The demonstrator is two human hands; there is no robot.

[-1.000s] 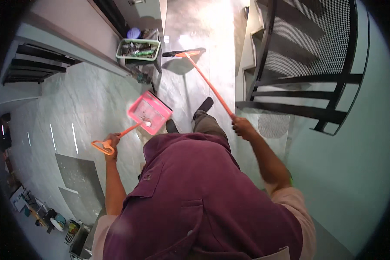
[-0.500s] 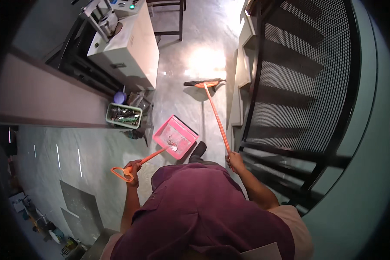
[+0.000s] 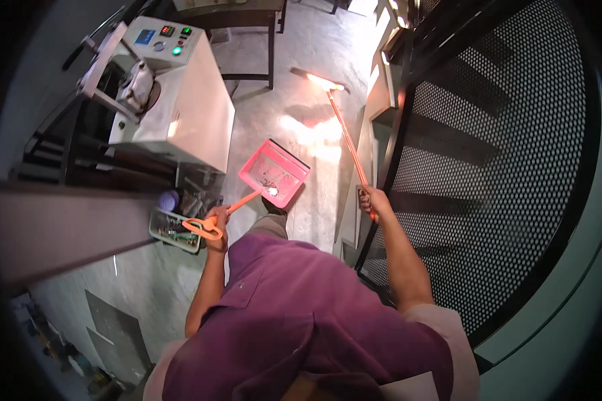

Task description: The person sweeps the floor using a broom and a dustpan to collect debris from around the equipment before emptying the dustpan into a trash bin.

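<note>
My left hand (image 3: 218, 222) is closed around the orange handle of a pink dustpan (image 3: 289, 160), just below its looped end. Some grey dirt and a pale scrap (image 3: 272, 191) lie in the pan, toward the handle side. My right hand (image 3: 376, 204) grips the orange stick of a broom (image 3: 347, 137) near its upper end. The broom's head reaches far ahead, in bright light; its dark bristles spread to either side of the glare. Whether the bristles touch the floor I cannot tell. One foot shows beside the near edge of the dustpan.
On the left stands a white machine (image 3: 197, 113) with a lit control panel. Below it sits a pale green basket (image 3: 155, 230) of small items. A dark table (image 3: 271, 50) is ahead. Black mesh railing and stairs (image 3: 508, 147) line the right, beside pale steps (image 3: 383, 87).
I have moved forward, closer to the machine and table. The broom head has gone farther ahead, into the bright light, and the dustpan has come along in my left hand.
</note>
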